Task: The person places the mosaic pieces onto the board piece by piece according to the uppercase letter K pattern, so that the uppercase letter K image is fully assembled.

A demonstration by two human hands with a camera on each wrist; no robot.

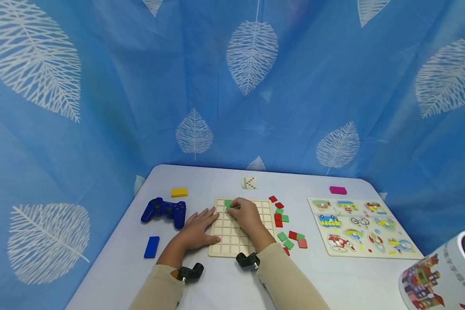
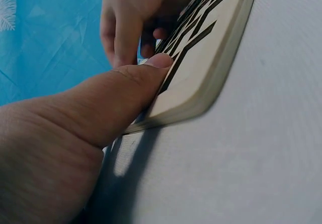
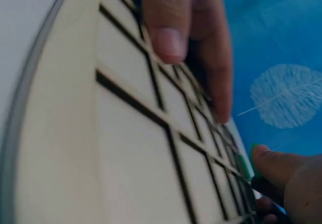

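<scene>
A wooden grid board (image 1: 232, 241) lies in the middle of the grey table. My left hand (image 1: 199, 226) lies flat at the board's left edge, fingers straight. Its thumb (image 2: 126, 88) presses against the side of the board (image 2: 211, 73). My right hand (image 1: 245, 214) is over the board's far part, its fingers curled around a green tile (image 1: 228, 203) in a cell near the far left corner. In the right wrist view the green tile (image 3: 245, 163) shows at a fingertip beyond the grid cells (image 3: 126, 158).
Loose red and green tiles (image 1: 288, 232) lie right of the board, with a picture puzzle (image 1: 360, 228) and a pink block (image 1: 338, 190) further right. On the left are a blue controller (image 1: 164, 210), a yellow block (image 1: 179, 192) and a blue block (image 1: 152, 247). A pattern card (image 1: 249, 183) lies behind the board.
</scene>
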